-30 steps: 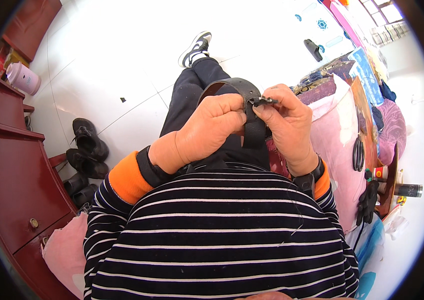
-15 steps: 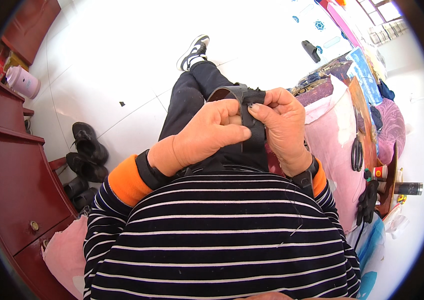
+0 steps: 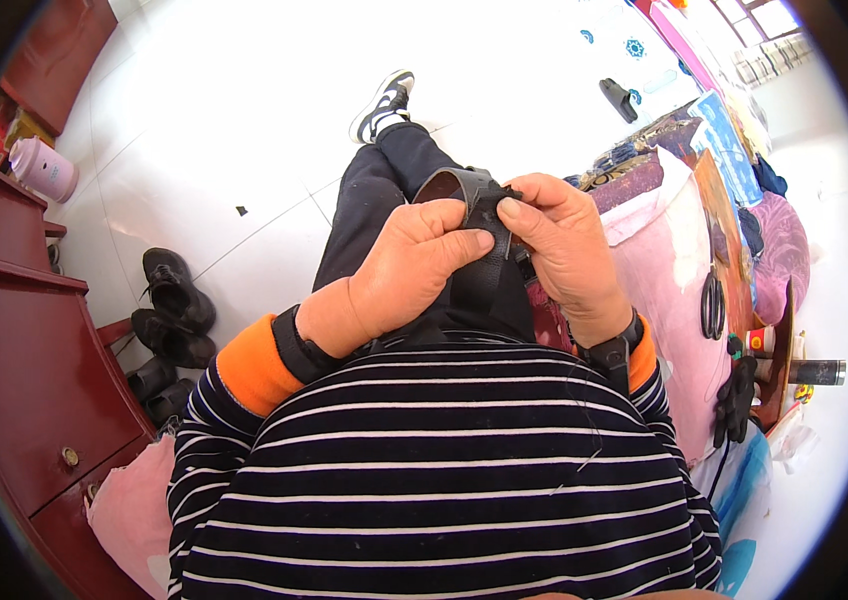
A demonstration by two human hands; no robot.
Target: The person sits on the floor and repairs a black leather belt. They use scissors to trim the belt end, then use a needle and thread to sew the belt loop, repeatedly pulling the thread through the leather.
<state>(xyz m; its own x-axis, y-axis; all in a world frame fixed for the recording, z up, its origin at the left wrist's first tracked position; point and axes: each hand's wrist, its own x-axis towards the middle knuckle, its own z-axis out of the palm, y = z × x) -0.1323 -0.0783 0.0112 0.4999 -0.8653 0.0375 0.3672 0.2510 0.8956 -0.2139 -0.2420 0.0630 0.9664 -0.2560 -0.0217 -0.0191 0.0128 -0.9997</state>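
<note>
A black leather-like strap (image 3: 484,208), bent into a loop with a brown inner face, is held up over my lap. My left hand (image 3: 399,260) pinches it from the left, thumb on top and fingers curled behind. On the other side, the thumb and fingers of my right hand (image 3: 572,250) are closed on a dark, ragged-looking edge of the same strap. Its lower part hangs against my black trousers (image 3: 359,215), where dark on dark makes its end hard to see. A loose dark thread (image 3: 599,425) lies on my striped top.
To the right, a pink cloth (image 3: 659,290) covers a surface with black-handled scissors (image 3: 712,308) and a black glove (image 3: 737,400). Dark red cabinets (image 3: 34,370) stand at left, near black shoes (image 3: 174,290) and a pink tub (image 3: 44,168). A dark slipper (image 3: 618,100) lies beyond.
My right fingers have shifted slightly along the strap's upper edge, and its top end has turned. The left hand has moved a little left and keeps its pinch.
</note>
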